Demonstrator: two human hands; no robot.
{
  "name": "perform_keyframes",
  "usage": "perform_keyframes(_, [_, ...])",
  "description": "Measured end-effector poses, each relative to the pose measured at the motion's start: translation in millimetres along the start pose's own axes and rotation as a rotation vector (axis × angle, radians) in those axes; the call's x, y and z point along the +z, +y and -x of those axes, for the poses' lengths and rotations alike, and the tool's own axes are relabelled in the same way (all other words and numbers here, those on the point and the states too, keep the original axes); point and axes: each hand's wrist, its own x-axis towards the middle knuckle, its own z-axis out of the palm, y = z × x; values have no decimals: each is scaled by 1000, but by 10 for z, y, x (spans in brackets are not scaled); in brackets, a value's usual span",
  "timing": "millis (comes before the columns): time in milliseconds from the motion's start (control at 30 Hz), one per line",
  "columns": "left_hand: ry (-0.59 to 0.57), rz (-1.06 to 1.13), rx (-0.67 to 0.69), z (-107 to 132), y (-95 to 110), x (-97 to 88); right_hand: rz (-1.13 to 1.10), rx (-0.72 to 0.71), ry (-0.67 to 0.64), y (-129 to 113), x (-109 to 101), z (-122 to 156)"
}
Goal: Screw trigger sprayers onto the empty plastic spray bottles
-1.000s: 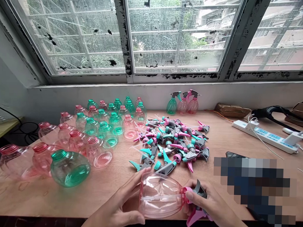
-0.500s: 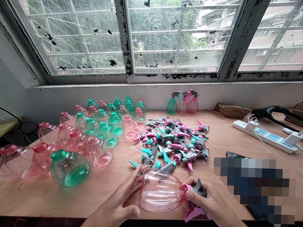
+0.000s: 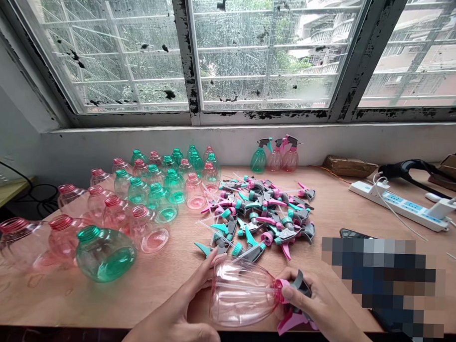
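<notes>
A clear pink spray bottle (image 3: 242, 293) lies on its side at the near edge of the wooden table (image 3: 164, 283). My left hand (image 3: 183, 311) wraps round its wide base, fingers curled on it. My right hand (image 3: 313, 306) grips the pink and grey trigger sprayer head (image 3: 296, 298) seated on the bottle's neck. A thin dip tube shows inside the bottle. Just beyond lies a pile of loose trigger heads (image 3: 258, 217) in pink, teal and grey.
Many empty pink and green bottles (image 3: 137, 203) cover the table's left side. Three finished spray bottles (image 3: 275, 155) stand by the wall. A white power strip (image 3: 402, 204), cables, a phone (image 3: 355, 234) and a blurred patch lie on the right.
The bottle has turned a little in my hands and shifted slightly, my left hand sliding along its base. The right hand stays on the trigger head.
</notes>
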Motion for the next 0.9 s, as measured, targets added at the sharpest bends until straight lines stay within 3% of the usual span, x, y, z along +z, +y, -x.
perform_keyframes(267, [-13, 212, 30, -47, 66, 13, 76, -38, -13, -58, -5, -28])
perform_keyframes(400, [4, 110, 28, -14, -6, -12, 79, -83, -28, -54, -16, -37])
perform_keyframes(567, [38, -11, 15, 11, -82, -35, 24, -32, -20, -93, 18, -23])
perform_keyframes(900, [46, 78, 8, 6, -40, -5, -47, -21, -36, -55, 22, -22])
